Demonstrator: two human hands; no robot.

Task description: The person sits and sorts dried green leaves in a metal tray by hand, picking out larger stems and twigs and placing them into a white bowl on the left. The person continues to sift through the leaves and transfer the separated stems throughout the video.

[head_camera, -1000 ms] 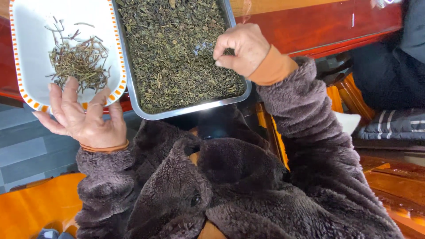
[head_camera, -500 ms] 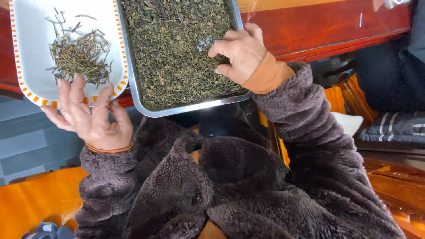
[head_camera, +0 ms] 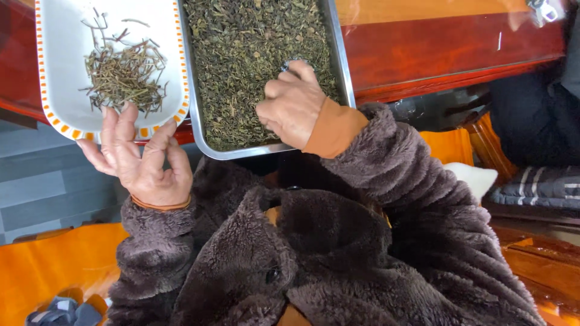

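Steel tray (head_camera: 338, 54) runs lengthwise away; right hand (head_camera: 293, 105) pinches leaves, left hand (head_camera: 139, 160) open.

The dish (head_camera: 57, 66) is white with a rim of small orange squares, and the pile of stems (head_camera: 124, 75) on it is olive brown. The tray (head_camera: 341, 60) is silver-grey metal, and the loose leaves (head_camera: 241, 54) filling it are dark green mixed with paler yellow-green flecks. The counter (head_camera: 447, 51) is glossy reddish brown. The coat (head_camera: 386, 241) is dark brown and fuzzy, with orange cuffs (head_camera: 332, 130) underneath. A grey cushion (head_camera: 538, 187) carries thin white stripes.
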